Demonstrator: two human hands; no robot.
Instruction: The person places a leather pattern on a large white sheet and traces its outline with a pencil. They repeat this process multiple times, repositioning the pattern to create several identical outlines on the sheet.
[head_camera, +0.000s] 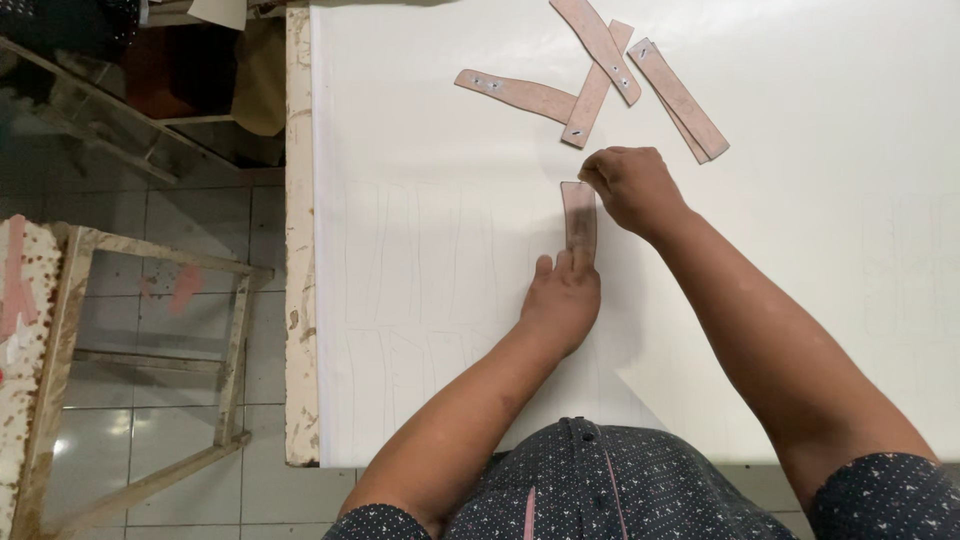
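**Operator:** White sheet material covers the desk (420, 120), with faint pencil outlines drawn across it in rows. I see grey floor tiles and a worn wooden stool (150, 360) beyond the desk's left edge.

**Listener:** Where are the hands?

**Operator:** Both are near the middle of the desk, on a narrow tan strip template (579, 214) that lies flat and runs lengthwise away from the person. My view shows the left hand (560, 300) with its fingers extended and held together, fingertips pressing down on the strip's near end. The right hand (628, 185) is curled at the strip's far end, its fingertips pinched together against the top corner. Whether it holds a pencil I cannot tell.

**Listener:** Anything else on the desk?

**Operator:** Yes, a loose scatter of similar tan strips (600, 60) lies toward the far edge, well apart from the hands. Some overlap and cross each other. Several have small metal marks near one end. At the near edge I see the person's dark dotted shirt (600, 490).
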